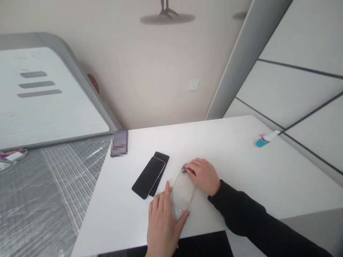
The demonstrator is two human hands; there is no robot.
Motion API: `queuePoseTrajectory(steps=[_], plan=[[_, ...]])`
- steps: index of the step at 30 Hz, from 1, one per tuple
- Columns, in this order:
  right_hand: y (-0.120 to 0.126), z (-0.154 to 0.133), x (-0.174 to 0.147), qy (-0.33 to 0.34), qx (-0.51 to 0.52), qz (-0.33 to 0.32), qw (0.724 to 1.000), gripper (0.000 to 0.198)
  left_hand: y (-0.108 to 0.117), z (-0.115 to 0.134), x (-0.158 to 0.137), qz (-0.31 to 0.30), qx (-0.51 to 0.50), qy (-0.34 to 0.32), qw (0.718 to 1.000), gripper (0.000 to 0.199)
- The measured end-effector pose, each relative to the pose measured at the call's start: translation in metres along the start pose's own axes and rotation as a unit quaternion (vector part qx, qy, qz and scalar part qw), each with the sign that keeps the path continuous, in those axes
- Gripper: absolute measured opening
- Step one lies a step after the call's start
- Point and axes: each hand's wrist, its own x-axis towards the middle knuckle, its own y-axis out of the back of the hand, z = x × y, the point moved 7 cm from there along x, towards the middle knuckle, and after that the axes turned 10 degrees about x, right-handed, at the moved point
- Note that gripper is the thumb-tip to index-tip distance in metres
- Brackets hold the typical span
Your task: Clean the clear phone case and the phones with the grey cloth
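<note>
Bare hands [163, 221]; right arm apparently in a black sleeve [257, 217].

Two dark phones [150, 176] lie stacked askew on the white bench [241, 160] before me, screens down or blank. Near the bench's far left corner sits a small blurred card or box [119, 142]. A white bottle with a blue label [265, 139] lies on its side by the panelled wall. A wall socket [193, 84] shows beyond.
</note>
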Motion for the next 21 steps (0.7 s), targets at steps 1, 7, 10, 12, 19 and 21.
queuePoseTrajectory(steps=[1,7,10,12,19,21], plan=[[-0.002,-0.002,-0.001,0.002,-0.003,-0.012,1.000,0.014,0.000,0.000,0.000,0.006,0.000,0.000,1.000,0.109],[-0.003,-0.004,-0.002,0.004,-0.006,-0.084,0.996,0.017,-0.002,0.000,0.000,-0.003,-0.001,0.001,1.000,0.102],[0.003,0.004,0.001,-0.012,-0.015,-0.090,0.996,0.016,-0.002,-0.001,0.000,-0.001,0.004,0.004,1.000,0.099],[0.001,0.000,0.000,0.016,0.003,-0.123,0.992,0.018,-0.002,-0.001,0.001,0.000,0.004,0.003,1.000,0.098],[0.005,-0.002,0.000,0.007,-0.001,-0.122,0.992,0.019,-0.002,0.001,0.000,-0.005,-0.001,0.009,1.000,0.101],[0.002,-0.007,0.000,0.033,0.018,-0.147,0.988,0.021,-0.002,0.002,0.000,-0.005,-0.002,0.012,1.000,0.099]])
